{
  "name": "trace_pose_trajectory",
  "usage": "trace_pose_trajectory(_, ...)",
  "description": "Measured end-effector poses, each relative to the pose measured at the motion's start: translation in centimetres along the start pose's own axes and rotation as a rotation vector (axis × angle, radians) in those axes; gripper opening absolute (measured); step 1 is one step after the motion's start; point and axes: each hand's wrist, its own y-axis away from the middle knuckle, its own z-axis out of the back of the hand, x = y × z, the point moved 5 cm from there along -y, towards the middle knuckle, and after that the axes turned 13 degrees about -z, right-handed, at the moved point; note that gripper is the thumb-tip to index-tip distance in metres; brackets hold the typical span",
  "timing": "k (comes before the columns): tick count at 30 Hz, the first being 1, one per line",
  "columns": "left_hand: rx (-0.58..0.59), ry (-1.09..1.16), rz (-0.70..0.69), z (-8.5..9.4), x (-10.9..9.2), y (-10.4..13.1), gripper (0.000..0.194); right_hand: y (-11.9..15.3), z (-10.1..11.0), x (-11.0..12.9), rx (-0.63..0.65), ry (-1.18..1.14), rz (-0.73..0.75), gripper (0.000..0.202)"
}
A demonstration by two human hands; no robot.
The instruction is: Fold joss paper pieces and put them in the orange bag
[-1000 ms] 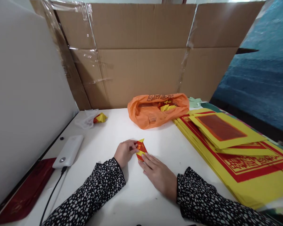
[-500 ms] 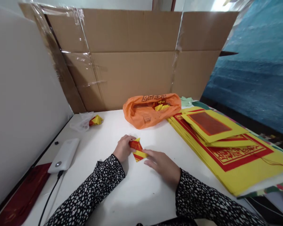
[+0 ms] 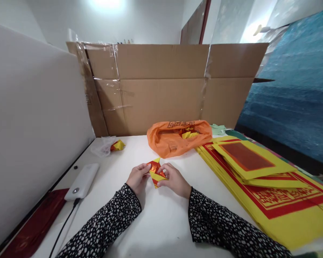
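Left hand (image 3: 136, 178): pinches paper (image 3: 157, 176)
Right hand (image 3: 177, 182): grips its corner
Folding: seemingly mid-step; next move probably wants firm creasing

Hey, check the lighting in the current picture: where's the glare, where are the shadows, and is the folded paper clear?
Head view: glare whitens the wall at the top edge, and clear tape glints on the cardboard; head view: shadow darkens the cardboard's left part; head view: the folded paper shows its red and yellow plainly, finer markings too small to read.
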Motion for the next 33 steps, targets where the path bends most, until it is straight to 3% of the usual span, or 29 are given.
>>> trace_pose_trajectory(5, -0.036, 0.204, 0.112, -0.3, 0.8, 0.6, 0.022, 0.3, -0.5, 0.4, -0.049, 0.029, 0.067, 0.014)
trace_pose_trajectory(11, -0.084, 0.399, 0.141, -1.3, 0.7, 1.2, 0.016, 0.7, 0.4, 0.6, -0.298, -0.037, 0.119, 0.025)
trace_pose_trajectory(15, -0.051, 0.446, 0.083, -2.0, 0.3, 1.5, 0.021, 0.7, 1.0, 0.6, -0.393, -0.023, 0.119, 0.026)
trace_pose_trajectory(18, 0.004, 0.413, 0.004, -2.6, 0.0, 1.7, 0.031, 1.0, 1.1, 1.1, -0.414, 0.009, 0.145, 0.026)
trace_pose_trajectory(23, 0.032, 0.264, -0.115, -3.5, -0.6, 2.2, 0.041, 1.1, 0.9, 1.9, -0.323, 0.099, 0.192, 0.023)
trace_pose_trajectory(28, 0.139, 0.164, -0.146, -4.8, -0.9, 2.9, 0.051, 0.5, 1.2, 0.6, -0.338, 0.046, 0.085, 0.021)
trace_pose_trajectory(33, 0.17, -0.086, -0.308, -3.7, -0.8, 2.2, 0.027, 0.6, 1.9, 0.3, -0.34, 0.031, 0.096, 0.036)
